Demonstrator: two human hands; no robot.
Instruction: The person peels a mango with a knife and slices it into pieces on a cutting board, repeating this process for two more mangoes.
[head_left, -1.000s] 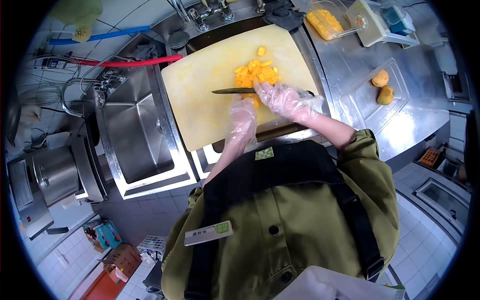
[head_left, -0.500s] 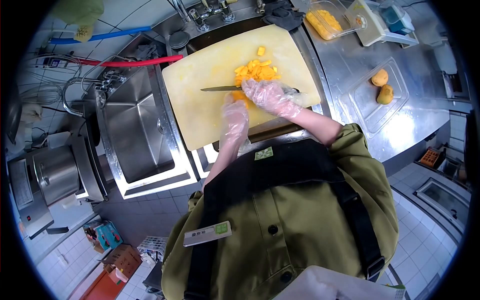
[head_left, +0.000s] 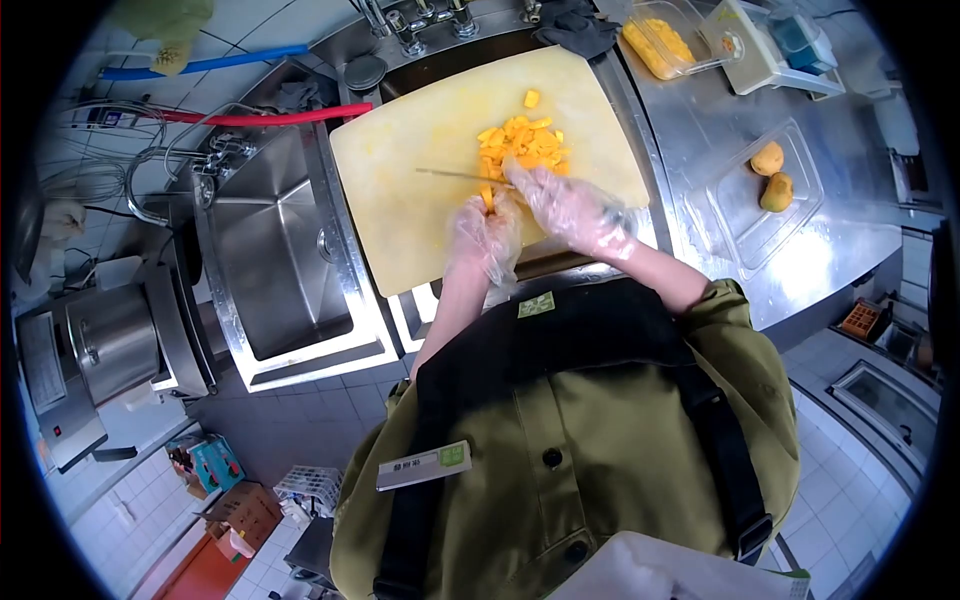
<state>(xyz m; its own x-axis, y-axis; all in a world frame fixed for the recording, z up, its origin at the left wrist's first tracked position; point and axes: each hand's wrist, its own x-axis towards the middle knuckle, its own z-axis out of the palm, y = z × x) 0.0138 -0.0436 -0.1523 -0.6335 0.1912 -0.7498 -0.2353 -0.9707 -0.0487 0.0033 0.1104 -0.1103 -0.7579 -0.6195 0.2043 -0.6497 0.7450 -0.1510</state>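
On the pale cutting board (head_left: 400, 190) lies a heap of orange-yellow diced fruit, looking like mango (head_left: 525, 140), with one cube (head_left: 532, 98) apart from it. My right hand (head_left: 575, 205), in a clear plastic glove, is closed around a knife (head_left: 455, 175); its blade points left, edge-on and slightly blurred, and the handle is hidden by the fingers. Just below the blade, my gloved left hand (head_left: 482, 238) is curled with its fingertips at a strip of mango (head_left: 487, 195). Part of that strip is covered by the fingers.
A steel sink basin (head_left: 265, 260) is left of the board, with a red hose (head_left: 260, 115) above it. On the right-hand steel counter, a clear tray (head_left: 735, 225) holds two whole fruits (head_left: 770, 175). Behind stands a clear container (head_left: 690, 20) with cut fruit. Taps (head_left: 435, 25) are at the back.
The knife has lifted and turned from flat to edge-on. My left hand has shifted slightly right and curled in more. The whole view has shifted a little.
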